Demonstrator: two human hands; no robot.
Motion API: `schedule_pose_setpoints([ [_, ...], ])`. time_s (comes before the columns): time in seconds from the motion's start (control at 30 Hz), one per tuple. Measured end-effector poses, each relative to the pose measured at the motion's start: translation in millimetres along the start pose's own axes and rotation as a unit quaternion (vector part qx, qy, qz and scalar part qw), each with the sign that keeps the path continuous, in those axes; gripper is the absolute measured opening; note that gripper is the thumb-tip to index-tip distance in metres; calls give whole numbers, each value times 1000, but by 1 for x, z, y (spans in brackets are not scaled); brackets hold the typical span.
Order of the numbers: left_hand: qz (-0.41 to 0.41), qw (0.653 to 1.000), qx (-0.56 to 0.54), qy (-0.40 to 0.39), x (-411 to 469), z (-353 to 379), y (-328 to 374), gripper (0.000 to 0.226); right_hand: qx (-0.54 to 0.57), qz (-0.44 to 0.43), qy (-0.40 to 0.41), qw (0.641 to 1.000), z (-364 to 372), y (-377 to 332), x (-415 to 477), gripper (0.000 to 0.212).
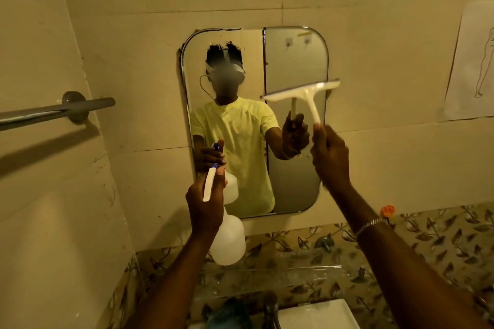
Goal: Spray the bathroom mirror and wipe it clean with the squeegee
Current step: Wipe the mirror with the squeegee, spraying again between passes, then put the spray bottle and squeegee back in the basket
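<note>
A rounded wall mirror (296, 61) hangs straight ahead and reflects a person in a yellow shirt. My left hand (204, 204) grips a white translucent spray bottle (228, 243) by its neck, with the white trigger and blue nozzle pointing at the mirror's lower left. My right hand (330, 155) holds the white squeegee (307, 93) by the end of its handle. Its blade lies almost level against the mirror's right half, at about mid height.
A grey towel bar (53, 109) juts from the left wall. A paper sketch (473, 61) is stuck on the right wall. Below are leaf-patterned tiles, a clear glass shelf (294, 275), a tap (271, 307) and a white basin (318, 315). An orange object (387, 210) sits at the right.
</note>
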State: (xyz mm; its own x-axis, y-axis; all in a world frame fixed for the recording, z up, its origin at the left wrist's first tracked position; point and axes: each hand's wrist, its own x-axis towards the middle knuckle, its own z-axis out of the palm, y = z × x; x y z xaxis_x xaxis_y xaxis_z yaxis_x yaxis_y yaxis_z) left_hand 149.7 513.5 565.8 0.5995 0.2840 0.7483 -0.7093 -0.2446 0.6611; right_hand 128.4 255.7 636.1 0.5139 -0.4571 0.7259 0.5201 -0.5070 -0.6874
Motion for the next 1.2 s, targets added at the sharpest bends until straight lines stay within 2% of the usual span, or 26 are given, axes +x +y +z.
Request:
schedule_pose_setpoints([
  [0.13,-16,1000,1,-5,-5,1,0,40,-31,45,-15,998,4,70,-83,35],
  [0.27,-25,1000,5,-12,-16,-1,-2,41,-15,118,-18,993,0,114,-156,45],
  [0.37,-23,1000,6,-14,-23,-4,0,46,-16,170,-30,985,-7,132,-192,46],
  [0.5,-15,1000,7,-26,-26,-6,7,54,-31,242,-44,969,-18,147,-232,38],
  [0.6,-8,999,11,-38,-29,-3,11,55,-26,275,-50,960,-21,152,-247,48],
  [0.67,-15,999,9,-38,-30,-1,12,50,-1,276,-38,960,-18,142,-245,51],
  [0.83,-11,998,7,-55,-28,3,14,34,29,234,-28,971,-5,108,-217,39],
  [1.0,-18,997,-8,-76,-32,8,18,55,55,176,-35,982,2,76,-180,44],
  [1.2,-20,991,-38,-125,-35,14,25,82,70,166,-23,983,2,41,-146,44],
])
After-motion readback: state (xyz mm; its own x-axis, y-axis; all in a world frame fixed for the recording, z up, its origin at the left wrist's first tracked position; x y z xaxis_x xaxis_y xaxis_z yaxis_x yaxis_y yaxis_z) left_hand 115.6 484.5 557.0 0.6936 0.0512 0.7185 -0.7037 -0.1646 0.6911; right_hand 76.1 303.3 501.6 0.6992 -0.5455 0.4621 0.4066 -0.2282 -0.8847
